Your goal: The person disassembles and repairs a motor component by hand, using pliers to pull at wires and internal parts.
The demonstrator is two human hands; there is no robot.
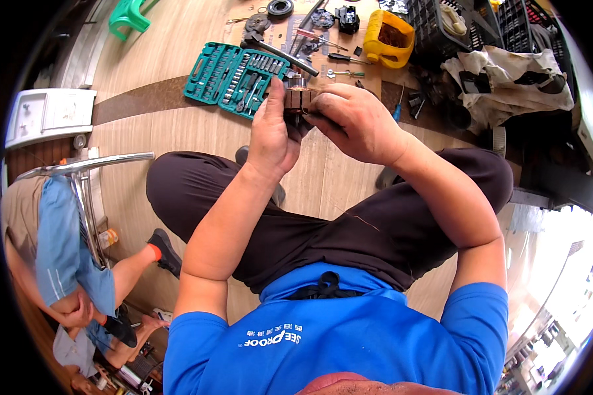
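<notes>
Both hands closed on a small brown motor part [299, 99] above the knees, left hand [270, 135] steadying, right hand [352, 122] pinching its side; a firm left grip likely aids control, socket set [234, 72] beyond

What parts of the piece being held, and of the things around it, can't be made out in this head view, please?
- Small brown and metal part: mostly covered by the left hand and right hand; its shape and kind stay unclear.
- Right hand's fingers: curled, so their grip is hidden.
- Teal socket set: pieces too small to tell apart.
- Yellow container: contents too dark and small.
- Person at the left: cut off by the rim.
</notes>
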